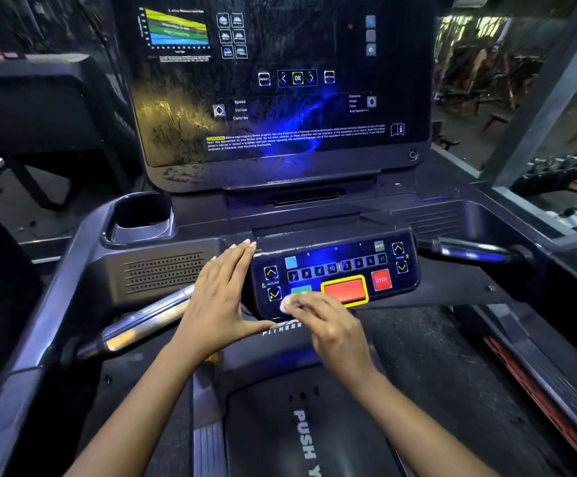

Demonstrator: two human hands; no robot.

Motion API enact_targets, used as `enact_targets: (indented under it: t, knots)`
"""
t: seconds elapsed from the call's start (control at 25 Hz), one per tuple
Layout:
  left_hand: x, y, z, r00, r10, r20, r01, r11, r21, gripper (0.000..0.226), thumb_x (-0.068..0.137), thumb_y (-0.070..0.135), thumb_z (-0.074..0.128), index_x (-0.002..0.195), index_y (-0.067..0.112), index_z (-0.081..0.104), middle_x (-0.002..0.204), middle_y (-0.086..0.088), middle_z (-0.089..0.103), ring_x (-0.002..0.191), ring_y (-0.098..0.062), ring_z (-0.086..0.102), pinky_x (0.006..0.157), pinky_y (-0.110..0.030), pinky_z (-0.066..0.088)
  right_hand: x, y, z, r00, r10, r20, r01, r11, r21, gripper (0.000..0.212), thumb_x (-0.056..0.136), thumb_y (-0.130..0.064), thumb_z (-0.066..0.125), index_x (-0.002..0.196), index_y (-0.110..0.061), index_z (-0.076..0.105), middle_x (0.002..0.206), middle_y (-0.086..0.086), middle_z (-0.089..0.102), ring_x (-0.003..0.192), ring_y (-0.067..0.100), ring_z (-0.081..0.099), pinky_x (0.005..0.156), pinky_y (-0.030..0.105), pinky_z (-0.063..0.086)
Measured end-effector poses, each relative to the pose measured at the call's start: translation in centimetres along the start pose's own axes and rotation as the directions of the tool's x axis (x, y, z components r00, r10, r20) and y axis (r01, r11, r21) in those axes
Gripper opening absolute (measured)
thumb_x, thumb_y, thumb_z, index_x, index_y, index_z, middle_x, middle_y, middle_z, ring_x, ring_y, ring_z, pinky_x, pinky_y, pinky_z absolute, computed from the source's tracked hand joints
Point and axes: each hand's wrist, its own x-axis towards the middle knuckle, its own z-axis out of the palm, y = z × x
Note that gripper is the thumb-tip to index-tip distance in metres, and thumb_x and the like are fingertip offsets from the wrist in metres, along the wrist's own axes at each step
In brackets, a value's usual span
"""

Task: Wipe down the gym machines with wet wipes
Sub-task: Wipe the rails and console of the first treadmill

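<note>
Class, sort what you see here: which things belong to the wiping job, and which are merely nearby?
Job: treadmill button panel; wet wipe; right hand pinching it; left hand flat against the panel's side.
Merely nearby: cup holder; chrome handlebar; dumbbell rack; neighbouring machine.

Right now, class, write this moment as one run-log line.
left hand flat against keypad panel side | right hand pinches wet wipe | wipe on panel's lower left

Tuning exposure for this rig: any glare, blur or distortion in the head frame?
Head view: yellow and blue glare smears the console screen; blue reflections on the keypad panel; right hand and its wipe slightly motion-blurred; wide-angle bending at the edges; surroundings dim.
</note>
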Motion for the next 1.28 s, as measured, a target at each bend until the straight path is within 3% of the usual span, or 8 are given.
enact_targets:
  t: [0.16, 0.28, 0.44, 0.64, 0.8, 0.88, 1.0, 1.28]
  knots:
    - [1.2, 2.5, 0.0, 0.997, 0.075, -0.022, -0.074, 0.996, 0.058, 0.118, 0.057, 0.084, 0.046, 0.148, 0.013, 0.025, 0.151, -0.008, 0.031, 0.139, -0.025, 0.025, 0.114, -0.044, 0.01, -0.1, 0.9, -1.7, 1.0, -0.012, -0.021, 0.013, 1.0, 0.023, 0.034, 0.081, -0.002, 0.046, 0.098, -0.015, 0.072, 0.1, -0.004, 0.068, 0.097, 0.012, 0.059, 0.076, 0.025, 0.052]
    - [2.8, 4.3, 0.6, 0.992, 0.126, -0.006, -0.125, 0.987, 0.097, 0.119, 0.057, 0.083, 0.045, 0.149, 0.012, 0.024, 0.151, -0.009, 0.033, 0.141, -0.024, 0.02, 0.115, -0.048, 0.007, 2.2, 4.7, -4.0, 0.966, 0.186, -0.181, -0.189, 0.982, 0.005, 0.038, 0.078, -0.001, 0.045, 0.101, -0.014, 0.072, 0.102, 0.0, 0.068, 0.094, 0.019, 0.062, 0.087, 0.023, 0.046]
    - [3.1, 5.0, 1.4, 0.997, 0.063, 0.032, -0.067, 0.986, 0.155, 0.118, 0.056, 0.085, 0.043, 0.147, 0.011, 0.032, 0.147, -0.008, 0.04, 0.138, -0.022, 0.026, 0.115, -0.046, 0.009, 3.7, 7.5, -3.8, 0.873, 0.395, -0.286, -0.418, 0.908, -0.019, 0.04, 0.08, -0.009, 0.038, 0.1, -0.012, 0.073, 0.096, 0.005, 0.07, 0.085, 0.026, 0.063, 0.079, 0.022, 0.045]
    - [3.1, 4.9, 1.9, 0.997, 0.065, -0.028, -0.061, 0.989, 0.132, 0.113, 0.056, 0.082, 0.046, 0.144, 0.011, 0.038, 0.143, -0.006, 0.045, 0.134, -0.021, 0.032, 0.113, -0.043, 0.011, 2.6, 2.8, -1.4, 0.948, 0.255, -0.189, -0.273, 0.959, -0.076, 0.035, 0.081, -0.013, 0.043, 0.1, -0.018, 0.072, 0.096, -0.002, 0.069, 0.083, 0.018, 0.062, 0.063, 0.025, 0.053]
    - [3.1, 4.9, 1.9, 0.998, 0.059, -0.035, -0.053, 0.99, 0.132, 0.113, 0.055, 0.08, 0.047, 0.145, 0.012, 0.037, 0.143, -0.005, 0.045, 0.134, -0.021, 0.032, 0.113, -0.043, 0.012, 1.6, 3.3, -2.0, 0.991, 0.095, -0.094, -0.101, 0.993, -0.064, 0.035, 0.078, -0.007, 0.047, 0.102, -0.018, 0.071, 0.1, -0.004, 0.068, 0.089, 0.016, 0.06, 0.069, 0.026, 0.053]
    - [3.1, 4.8, 2.0, 0.998, 0.057, -0.028, -0.052, 0.987, 0.149, 0.115, 0.056, 0.083, 0.046, 0.146, 0.012, 0.035, 0.144, -0.004, 0.044, 0.135, -0.021, 0.032, 0.114, -0.044, 0.012, 2.1, 6.2, -3.5, 0.916, 0.305, -0.259, -0.318, 0.948, -0.007, 0.036, 0.079, -0.006, 0.046, 0.102, -0.016, 0.072, 0.099, -0.002, 0.069, 0.088, 0.017, 0.06, 0.081, 0.021, 0.047]
    - [3.1, 4.7, 2.0, 0.998, 0.065, -0.025, -0.06, 0.984, 0.168, 0.115, 0.057, 0.084, 0.045, 0.146, 0.012, 0.035, 0.143, -0.004, 0.044, 0.135, -0.021, 0.032, 0.113, -0.046, 0.014, 3.0, 9.2, -4.9, 0.745, 0.511, -0.429, -0.558, 0.829, 0.019, 0.032, 0.082, -0.012, 0.045, 0.098, -0.008, 0.073, 0.089, 0.006, 0.07, 0.077, 0.027, 0.062, 0.075, 0.017, 0.039]
    - [3.2, 4.6, 2.2, 0.996, 0.067, -0.055, -0.058, 0.986, 0.155, 0.111, 0.056, 0.08, 0.05, 0.145, 0.014, 0.037, 0.144, -0.003, 0.045, 0.135, -0.021, 0.033, 0.113, -0.047, 0.017, 4.0, 1.7, -0.6, 0.943, 0.245, -0.225, -0.263, 0.963, -0.056, 0.031, 0.085, -0.014, 0.045, 0.1, -0.019, 0.072, 0.096, -0.004, 0.069, 0.084, 0.016, 0.062, 0.061, 0.023, 0.052]
